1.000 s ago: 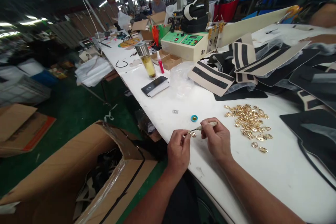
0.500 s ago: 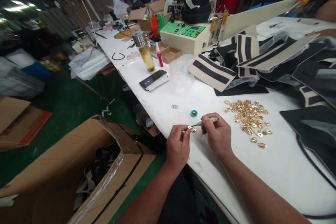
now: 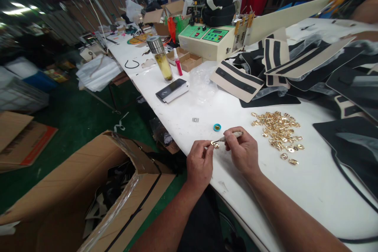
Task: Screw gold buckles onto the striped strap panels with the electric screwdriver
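Observation:
My left hand (image 3: pixel 200 163) pinches a small gold metal clasp (image 3: pixel 216 145) between thumb and fingertips at the table's near edge. In my right hand (image 3: pixel 243 149) is a thin-tipped hand tool (image 3: pixel 235 135) with a pale, wrapped-looking handle, held like a pen. Its dark tip meets the clasp, or lies very close to it. Just beyond my hands stands a small blue cap (image 3: pixel 217 127) with something yellowish inside. A heap of gold clasps (image 3: pixel 277 129) lies to the right of my right hand, a few of them loose at its near side.
A black phone-like object (image 3: pixel 171 90), a glass bottle (image 3: pixel 163 65) and a pink bottle (image 3: pixel 178 63) stand farther along the white table (image 3: pixel 295 201). Black and beige panels (image 3: pixel 238 80) pile up at right, near a control box (image 3: pixel 206 43). An open carton (image 3: pixel 59 189) stands at lower left.
The view has shifted very slightly. Both hands keep their hold, with the tool tip still at the clasp.

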A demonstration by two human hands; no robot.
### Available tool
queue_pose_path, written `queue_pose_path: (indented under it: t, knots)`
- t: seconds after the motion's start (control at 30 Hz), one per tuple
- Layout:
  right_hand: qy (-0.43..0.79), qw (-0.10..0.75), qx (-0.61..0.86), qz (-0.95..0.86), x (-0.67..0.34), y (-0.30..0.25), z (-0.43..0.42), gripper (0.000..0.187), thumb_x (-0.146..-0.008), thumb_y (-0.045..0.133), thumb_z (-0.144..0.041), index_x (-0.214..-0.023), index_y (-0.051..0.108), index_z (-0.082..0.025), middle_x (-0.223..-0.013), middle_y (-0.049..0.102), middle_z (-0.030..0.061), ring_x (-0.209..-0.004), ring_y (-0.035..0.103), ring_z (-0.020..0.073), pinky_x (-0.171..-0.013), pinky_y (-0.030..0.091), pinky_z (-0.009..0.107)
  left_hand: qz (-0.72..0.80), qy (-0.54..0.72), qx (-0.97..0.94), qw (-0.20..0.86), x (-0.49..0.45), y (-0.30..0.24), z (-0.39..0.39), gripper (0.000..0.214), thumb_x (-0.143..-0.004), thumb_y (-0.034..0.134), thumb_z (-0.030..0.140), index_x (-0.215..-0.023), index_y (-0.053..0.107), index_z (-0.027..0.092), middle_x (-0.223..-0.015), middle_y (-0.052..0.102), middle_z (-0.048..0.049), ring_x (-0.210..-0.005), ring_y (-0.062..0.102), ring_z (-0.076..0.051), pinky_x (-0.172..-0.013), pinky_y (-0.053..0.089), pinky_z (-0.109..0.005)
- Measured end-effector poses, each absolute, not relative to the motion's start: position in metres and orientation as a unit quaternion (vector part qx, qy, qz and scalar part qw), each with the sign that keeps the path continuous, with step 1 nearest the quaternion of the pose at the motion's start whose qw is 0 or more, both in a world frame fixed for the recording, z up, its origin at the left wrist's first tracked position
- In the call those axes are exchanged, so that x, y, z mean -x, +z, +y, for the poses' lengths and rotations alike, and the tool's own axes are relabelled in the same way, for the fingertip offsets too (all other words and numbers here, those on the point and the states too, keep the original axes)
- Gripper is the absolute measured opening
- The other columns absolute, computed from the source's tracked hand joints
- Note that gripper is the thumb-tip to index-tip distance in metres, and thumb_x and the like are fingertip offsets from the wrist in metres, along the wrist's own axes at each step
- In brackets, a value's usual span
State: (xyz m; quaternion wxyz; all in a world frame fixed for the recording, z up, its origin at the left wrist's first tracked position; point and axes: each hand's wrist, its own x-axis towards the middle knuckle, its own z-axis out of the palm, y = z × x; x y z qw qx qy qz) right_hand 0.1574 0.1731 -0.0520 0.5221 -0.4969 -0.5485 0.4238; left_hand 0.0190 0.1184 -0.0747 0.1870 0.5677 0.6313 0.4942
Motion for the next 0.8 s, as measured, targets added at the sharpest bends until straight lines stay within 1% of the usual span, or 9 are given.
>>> queue_pose_path:
  t: [0.1,0.27,0.37,0.43,0.5,0.57,0.7,0.73,0.8]
  knots:
    - [0.417,0.523,0.493,-0.557,-0.158,-0.052,0.173,0.028,-0.098,0.064,-0.045,-0.082,0.067,-0.021,-0.06,0.059,-0.0033,-0.055,0.053,0.0144,-0.059,0.044,0.028,0.633,0.492,-0.567,0.19,-0.019,-0.075,0.118,0.01,-0.1,0.061,0.021,-0.099,0.071,0.022,-0.098,0.071,-0.0022,-0.089,0.068,-0.016,-0.081,0.054,-0.028]
    - [0.428,0.544,0.493,-0.528,-0.162,-0.047,0.174,0.026,-0.096,0.063,-0.041,-0.079,0.065,-0.022,-0.056,0.058,-0.004,-0.053,0.052,0.0143,-0.057,0.043,0.028,0.632,0.5,-0.558,0.196,-0.019,-0.072,0.119,0.01,-0.099,0.063,0.022,-0.098,0.072,0.022,-0.096,0.071,-0.0021,-0.083,0.067,-0.015,-0.074,0.053,-0.026]
    - [0.412,0.579,0.501,-0.493,-0.171,-0.041,0.183,0.022,-0.094,0.065,-0.036,-0.077,0.064,-0.022,-0.055,0.059,-0.004,-0.052,0.053,0.0139,-0.057,0.044,0.028,0.63,0.494,-0.565,0.2,-0.017,-0.069,0.12,0.01,-0.098,0.064,0.022,-0.098,0.074,0.022,-0.097,0.071,-0.0025,-0.083,0.067,-0.015,-0.073,0.053,-0.026]
    - [0.399,0.619,0.498,-0.458,-0.182,-0.036,0.193,0.019,-0.092,0.067,-0.034,-0.077,0.064,-0.022,-0.056,0.06,-0.0037,-0.052,0.053,0.0136,-0.055,0.044,0.027,0.63,0.473,-0.581,0.207,-0.015,-0.065,0.122,0.012,-0.098,0.063,0.021,-0.099,0.075,0.022,-0.098,0.071,-0.0028,-0.086,0.068,-0.016,-0.076,0.054,-0.027]
    - [0.393,0.666,0.485,-0.408,-0.197,-0.032,0.206,0.018,-0.089,0.069,-0.035,-0.077,0.064,-0.021,-0.056,0.059,-0.0039,-0.05,0.052,0.0132,-0.051,0.043,0.027,0.635,0.426,-0.608,0.215,-0.01,-0.059,0.124,0.017,-0.099,0.06,0.021,-0.102,0.076,0.022,-0.099,0.072,-0.0029,-0.091,0.069,-0.018,-0.082,0.053,-0.029]
    - [0.393,0.709,0.468,-0.351,-0.212,-0.027,0.218,0.018,-0.085,0.072,-0.034,-0.076,0.065,-0.021,-0.055,0.056,-0.0048,-0.048,0.05,0.0123,-0.047,0.041,0.025,0.65,0.351,-0.639,0.214,-0.005,-0.053,0.128,0.02,-0.101,0.058,0.023,-0.104,0.077,0.024,-0.1,0.073,-0.0027,-0.093,0.07,-0.019,-0.086,0.052,-0.031]
    - [0.405,0.754,0.441,-0.27,-0.24,-0.015,0.232,0.016,-0.08,0.074,-0.032,-0.076,0.064,-0.02,-0.056,0.055,-0.0051,-0.047,0.048,0.0101,-0.042,0.04,0.021,0.694,0.194,-0.672,0.171,0.006,-0.043,0.138,0.023,-0.102,0.056,0.027,-0.106,0.078,0.026,-0.102,0.073,-0.0018,-0.093,0.071,-0.021,-0.082,0.05,-0.033]
    - [0.407,0.759,0.436,-0.26,-0.245,-0.012,0.233,0.016,-0.08,0.074,-0.031,-0.076,0.063,-0.02,-0.056,0.055,-0.0051,-0.047,0.048,0.0098,-0.042,0.04,0.02,0.702,0.174,-0.673,0.157,0.007,-0.041,0.14,0.023,-0.102,0.056,0.028,-0.111,0.077,0.027,-0.102,0.073,-0.0016,-0.092,0.071,-0.021,-0.08,0.05,-0.033]
    - [0.406,0.768,0.428,-0.248,-0.254,-0.006,0.234,0.017,-0.079,0.074,-0.031,-0.075,0.062,-0.02,-0.056,0.054,-0.005,-0.048,0.048,0.0095,-0.041,0.04,0.019,0.714,0.174,-0.666,0.126,0.005,-0.039,0.142,0.028,-0.102,0.057,0.029,-0.127,0.07,0.026,-0.1,0.072,-0.0012,-0.088,0.071,-0.021,-0.076,0.05,-0.032]
